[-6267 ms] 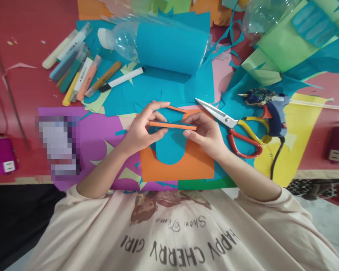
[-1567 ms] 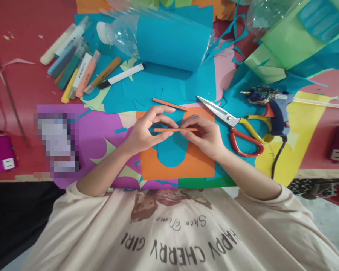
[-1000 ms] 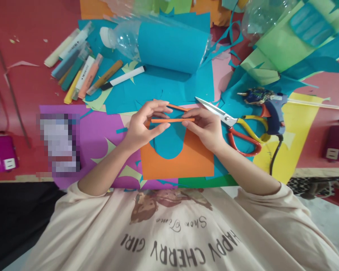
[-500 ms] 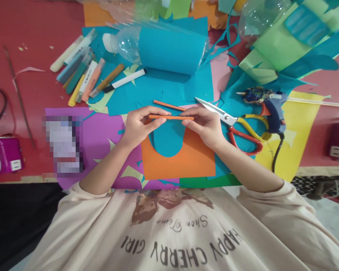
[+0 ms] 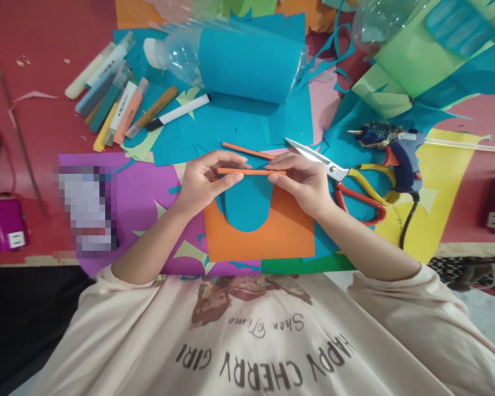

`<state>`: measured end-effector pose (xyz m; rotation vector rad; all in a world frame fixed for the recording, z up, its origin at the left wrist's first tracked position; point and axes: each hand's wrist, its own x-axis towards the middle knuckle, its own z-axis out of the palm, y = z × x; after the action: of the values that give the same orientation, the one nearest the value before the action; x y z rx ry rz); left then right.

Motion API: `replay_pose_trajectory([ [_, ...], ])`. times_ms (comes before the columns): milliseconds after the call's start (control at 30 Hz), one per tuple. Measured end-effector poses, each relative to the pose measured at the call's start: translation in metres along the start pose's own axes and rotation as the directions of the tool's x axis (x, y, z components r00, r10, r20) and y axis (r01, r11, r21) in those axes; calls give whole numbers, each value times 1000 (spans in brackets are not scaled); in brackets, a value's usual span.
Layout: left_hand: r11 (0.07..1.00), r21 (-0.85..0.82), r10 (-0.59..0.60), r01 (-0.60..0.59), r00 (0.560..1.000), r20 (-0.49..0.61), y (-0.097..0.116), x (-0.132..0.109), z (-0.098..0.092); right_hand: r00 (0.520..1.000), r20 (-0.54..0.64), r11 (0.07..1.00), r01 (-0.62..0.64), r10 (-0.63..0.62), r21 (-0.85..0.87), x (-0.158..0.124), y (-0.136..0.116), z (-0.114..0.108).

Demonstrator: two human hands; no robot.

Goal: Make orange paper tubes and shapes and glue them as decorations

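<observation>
Between my two hands runs a thin orange paper strip (image 5: 253, 172), held level. My left hand (image 5: 208, 179) pinches its left end between thumb and fingers. At the other end, my right hand (image 5: 299, 179) pinches it the same way. A second orange strip (image 5: 243, 148) lies slanted just behind, its right end by my right fingers. Below the held strip is a blue paper piece with a rounded end (image 5: 248, 206), on top of an orange sheet (image 5: 259, 246). Scissors with red and yellow handles (image 5: 334, 169) rest open-bladed beside my right hand.
A clear bottle wrapped in blue paper (image 5: 251, 66) lies at the back. Several markers (image 5: 119, 104) are at the back left. A glue gun (image 5: 406, 159) lies at right on yellow paper (image 5: 445, 187). A pixelated, phone-like object (image 5: 86, 206) sits on purple paper (image 5: 148, 190).
Both hands keep their pinch on the orange strip. The view has shifted slightly, and the hands are a touch farther apart.
</observation>
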<state>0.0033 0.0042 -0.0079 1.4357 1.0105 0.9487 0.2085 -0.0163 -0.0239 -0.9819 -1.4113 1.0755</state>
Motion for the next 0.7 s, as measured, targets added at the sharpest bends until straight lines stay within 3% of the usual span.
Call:
replay_pose_trajectory([
  [233, 988, 145, -60, 53, 997, 45, 4, -1, -2, 999, -4, 999, -39, 39, 2, -1, -2, -1],
  [467, 983, 180, -31, 25, 999, 31, 2, -1, -3, 991, 26, 990, -133, 134, -38, -2, -6, -2],
  [700, 986, 163, -52, 45, 998, 39, 4, -2, -3, 989, 17, 988, -146, 147, -48, -2, -6, -2],
])
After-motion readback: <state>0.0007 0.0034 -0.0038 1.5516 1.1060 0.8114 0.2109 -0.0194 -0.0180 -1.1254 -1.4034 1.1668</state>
